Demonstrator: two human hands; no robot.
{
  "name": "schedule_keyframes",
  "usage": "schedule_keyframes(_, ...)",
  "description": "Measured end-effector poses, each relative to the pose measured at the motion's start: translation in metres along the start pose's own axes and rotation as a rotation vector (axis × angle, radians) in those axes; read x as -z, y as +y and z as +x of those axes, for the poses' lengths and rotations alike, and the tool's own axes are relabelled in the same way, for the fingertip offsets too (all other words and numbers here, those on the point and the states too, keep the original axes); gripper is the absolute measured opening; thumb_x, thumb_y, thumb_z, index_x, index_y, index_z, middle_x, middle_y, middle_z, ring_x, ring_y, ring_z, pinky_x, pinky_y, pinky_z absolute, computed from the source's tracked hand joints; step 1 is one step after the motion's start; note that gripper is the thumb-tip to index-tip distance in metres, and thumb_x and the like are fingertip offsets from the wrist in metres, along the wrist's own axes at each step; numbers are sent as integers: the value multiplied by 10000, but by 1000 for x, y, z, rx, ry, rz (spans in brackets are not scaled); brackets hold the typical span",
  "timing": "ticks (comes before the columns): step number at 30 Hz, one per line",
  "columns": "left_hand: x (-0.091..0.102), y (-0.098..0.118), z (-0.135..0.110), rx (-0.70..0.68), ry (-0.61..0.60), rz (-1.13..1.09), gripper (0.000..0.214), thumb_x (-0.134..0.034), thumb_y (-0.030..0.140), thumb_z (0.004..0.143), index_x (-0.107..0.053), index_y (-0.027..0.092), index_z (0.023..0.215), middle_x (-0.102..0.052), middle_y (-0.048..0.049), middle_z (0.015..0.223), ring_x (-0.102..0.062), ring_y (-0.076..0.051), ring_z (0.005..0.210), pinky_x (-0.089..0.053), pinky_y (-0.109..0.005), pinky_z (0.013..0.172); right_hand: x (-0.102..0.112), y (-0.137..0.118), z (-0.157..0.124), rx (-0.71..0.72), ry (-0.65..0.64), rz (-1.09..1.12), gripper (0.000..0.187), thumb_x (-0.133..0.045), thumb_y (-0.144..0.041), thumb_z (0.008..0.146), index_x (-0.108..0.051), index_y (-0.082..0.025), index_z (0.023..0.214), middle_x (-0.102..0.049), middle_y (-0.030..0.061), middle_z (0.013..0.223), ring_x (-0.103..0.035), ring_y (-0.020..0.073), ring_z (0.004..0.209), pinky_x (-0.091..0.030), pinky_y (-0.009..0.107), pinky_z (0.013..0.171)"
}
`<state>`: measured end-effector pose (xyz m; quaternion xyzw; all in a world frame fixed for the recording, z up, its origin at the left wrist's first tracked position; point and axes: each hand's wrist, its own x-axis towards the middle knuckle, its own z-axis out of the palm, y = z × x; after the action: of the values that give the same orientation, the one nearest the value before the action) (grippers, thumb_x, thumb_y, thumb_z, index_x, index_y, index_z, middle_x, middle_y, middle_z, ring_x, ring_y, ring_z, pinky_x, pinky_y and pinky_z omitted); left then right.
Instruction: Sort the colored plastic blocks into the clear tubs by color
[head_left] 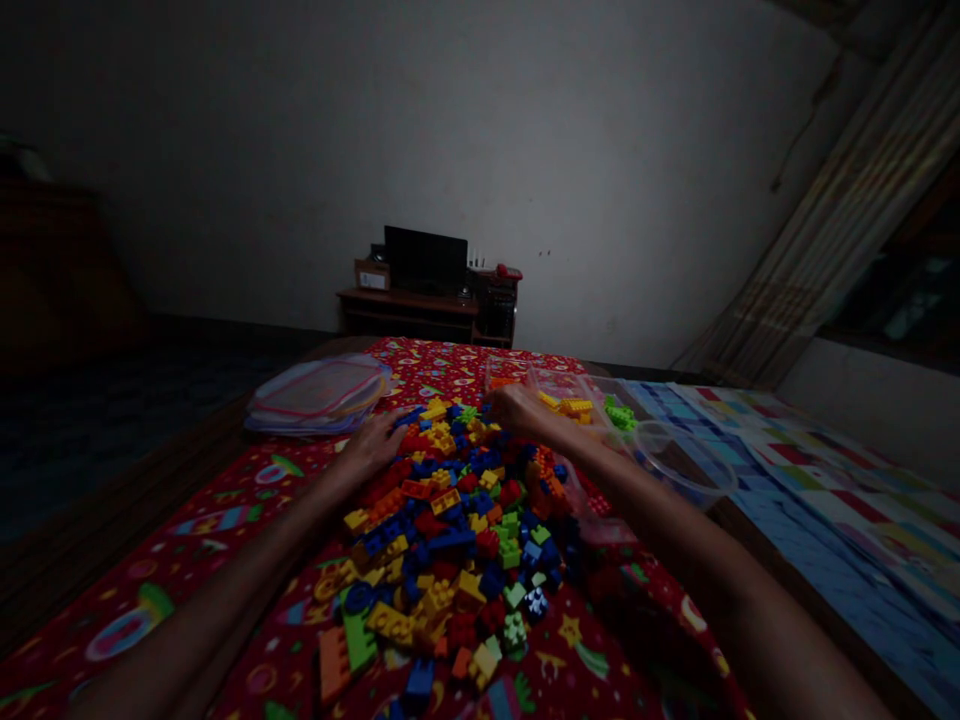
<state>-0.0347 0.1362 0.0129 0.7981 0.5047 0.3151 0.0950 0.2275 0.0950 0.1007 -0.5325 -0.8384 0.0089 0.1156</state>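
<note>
A heap of toy building bricks (450, 540) in blue, yellow, orange, red and green is spread over a red patterned cloth (262, 480). My left hand (377, 440) rests at the heap's far left edge, fingers apart, beside some blue bricks (409, 416). Past the heap's far right side, my right hand (517, 408) is curled, close to a clear container with orange bricks (508, 381); whatever its fingers hold is hidden. To its right, clear containers hold yellow bricks (574, 407) and green bricks (620, 414).
Stacked clear lids (319, 395) lie left of my left hand. A round clear tub (686, 462) stands beyond my right forearm. Blue and patchwork bedding (810, 450) covers the right side. A low desk (409, 300) with a monitor (426, 258) stands by the wall.
</note>
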Motion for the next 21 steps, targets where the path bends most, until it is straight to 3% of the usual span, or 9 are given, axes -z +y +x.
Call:
schedule_keyframes(5,-14,-14,-6,7,-2,-16,573,-303,442,868,-533,140,1297,-587,-115,1311,-514,-265,1229,-378,-432,1060,-19,-20,14,25,-189,-174,285,-550,-194,814,-691,-125,1051,-699,130,967,-634,191,870,-419,221,663)
schedule_keyframes(9,-19,-20,-4,19,-11,-28,576,-291,463,867,-553,153,1275,-591,-113,1305,-504,-264,1243,-381,-427,1061,-11,-22,17,45,-264,-211,232,-532,-184,802,-708,-84,915,-687,126,865,-596,149,731,-360,209,567)
schedule_keyframes(13,-21,-21,-5,-12,12,-66,556,-294,442,851,-594,129,1198,-629,-139,1233,-572,-261,1142,-426,-433,1010,8,-24,30,98,-200,-130,185,-541,-190,777,-685,-77,802,-616,51,705,-475,92,594,-278,214,508)
schedule_keyframes(16,-19,-18,-8,-19,76,-100,472,-318,400,843,-636,154,1090,-670,-125,1134,-606,-246,1059,-451,-415,969,14,-30,56,115,-97,-24,257,-493,-257,824,-662,-79,746,-535,4,617,-399,72,545,-247,222,496)
schedule_keyframes(21,-11,-17,-10,140,240,-88,350,-294,309,847,-624,202,797,-690,-78,902,-610,-218,943,-466,-360,909,-5,-50,108,102,-87,-42,111,-583,-113,787,-660,-48,832,-614,48,731,-510,106,659,-358,210,561)
